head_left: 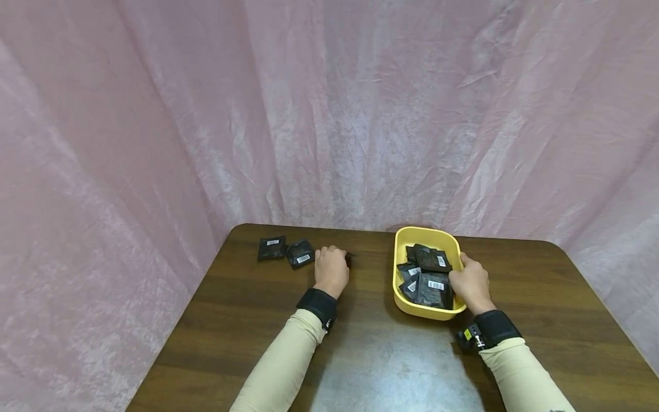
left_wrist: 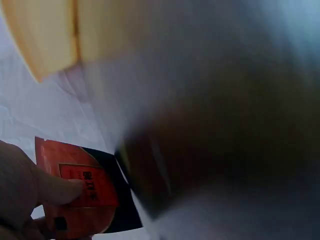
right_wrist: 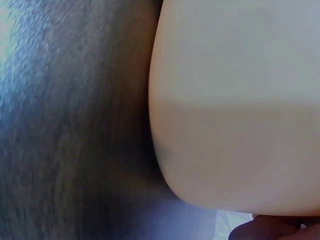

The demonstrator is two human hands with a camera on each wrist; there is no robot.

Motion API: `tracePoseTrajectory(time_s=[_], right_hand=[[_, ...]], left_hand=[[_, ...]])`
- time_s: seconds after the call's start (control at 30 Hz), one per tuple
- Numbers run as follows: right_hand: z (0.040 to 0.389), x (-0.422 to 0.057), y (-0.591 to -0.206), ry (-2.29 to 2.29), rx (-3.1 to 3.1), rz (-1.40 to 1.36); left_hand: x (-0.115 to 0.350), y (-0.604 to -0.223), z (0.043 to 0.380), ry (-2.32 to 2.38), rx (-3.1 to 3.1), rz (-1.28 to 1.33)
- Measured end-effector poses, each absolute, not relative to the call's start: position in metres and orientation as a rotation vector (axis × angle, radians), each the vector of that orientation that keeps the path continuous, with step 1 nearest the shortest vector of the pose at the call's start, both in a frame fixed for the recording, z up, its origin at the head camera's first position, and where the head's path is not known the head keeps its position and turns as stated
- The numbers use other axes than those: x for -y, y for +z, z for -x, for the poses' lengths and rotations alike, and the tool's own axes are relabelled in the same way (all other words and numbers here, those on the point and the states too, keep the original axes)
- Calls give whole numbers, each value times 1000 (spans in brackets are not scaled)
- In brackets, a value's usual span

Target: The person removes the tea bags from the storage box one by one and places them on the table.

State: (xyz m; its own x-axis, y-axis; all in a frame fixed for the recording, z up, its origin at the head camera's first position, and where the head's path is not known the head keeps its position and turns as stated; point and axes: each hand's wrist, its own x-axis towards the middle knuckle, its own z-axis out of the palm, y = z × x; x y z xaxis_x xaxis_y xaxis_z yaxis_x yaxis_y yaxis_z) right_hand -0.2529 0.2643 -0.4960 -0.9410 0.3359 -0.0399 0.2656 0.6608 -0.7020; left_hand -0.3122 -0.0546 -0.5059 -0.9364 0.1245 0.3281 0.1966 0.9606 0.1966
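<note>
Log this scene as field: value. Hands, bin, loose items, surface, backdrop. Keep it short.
left hand: pinches one red-and-black sachet
right hand: grips the rim on the bin's right side
bin: yellow, upright, on the table
bin contents: several dark sachets with white labels, overlapping; exact count unclear
loose items: two dark sachets, left of the left hand
table: brown, wood-grained
backdrop: pink curtain

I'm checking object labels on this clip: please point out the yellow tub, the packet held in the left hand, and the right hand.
Yellow tub [head_left: 423, 312]: head view, on its near outer wall.
Held packet [left_wrist: 102, 190]: left wrist view, on its red front.
Right hand [head_left: 471, 284]: head view, on its back.
</note>
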Motion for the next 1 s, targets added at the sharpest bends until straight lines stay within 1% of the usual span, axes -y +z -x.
tracePoseTrajectory(time_s=[0.13,0.37,0.7,1.0], right_hand=[[253,-267,-497,1127,2777,493],[250,-266,-497,1120,2785,498],[250,-264,-500,1059,2766,464],[250,-264,-500,1072,2763,461]], left_hand=[[59,-507,319,-256,2849,204],[64,-510,323,-277,3030,186],[72,-497,326,-412,3233,314],[80,-494,333,-420,3434,485]])
